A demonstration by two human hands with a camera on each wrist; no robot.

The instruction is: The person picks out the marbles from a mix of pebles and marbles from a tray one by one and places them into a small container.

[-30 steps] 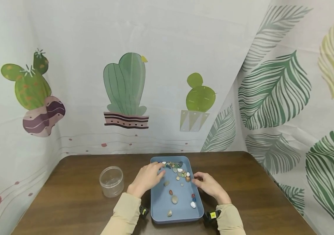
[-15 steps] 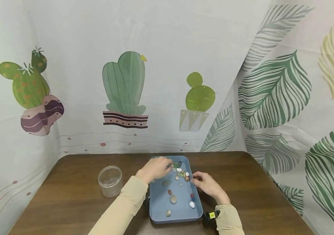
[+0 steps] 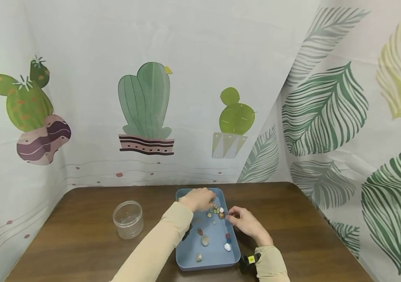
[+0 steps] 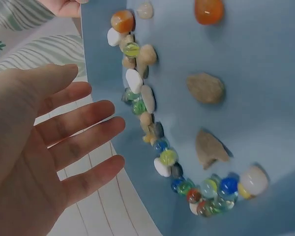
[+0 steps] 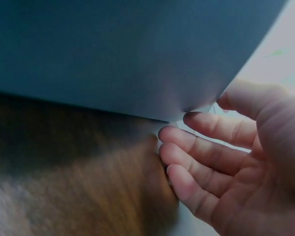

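My left hand (image 3: 197,199) hovers over the far end of a shallow blue tray (image 3: 217,256), hiding part of it. In the left wrist view that hand (image 4: 24,152) has its fingers extended and apart, holding nothing. Beside them runs a curved line of glass marbles and small stones, among them an orange-and-white marble (image 4: 122,21) and a white pebble (image 4: 134,80). My right hand (image 3: 248,223) pinches the tray's right rim between thumb and forefinger; its other fingers (image 5: 196,147) are outside the wall. A grey pebble (image 3: 205,240) and a white stone (image 3: 227,247) lie nearer me in the tray.
A clear round plastic jar (image 3: 128,225) stands left of the tray on the dark wooden table (image 3: 292,231). Behind the table hangs a white cloth (image 3: 193,78) printed with cacti and leaves.
My left hand has moved rightward across the tray's far end, over the row of stones. My right hand has stayed at the right rim. The head view has shifted slightly.
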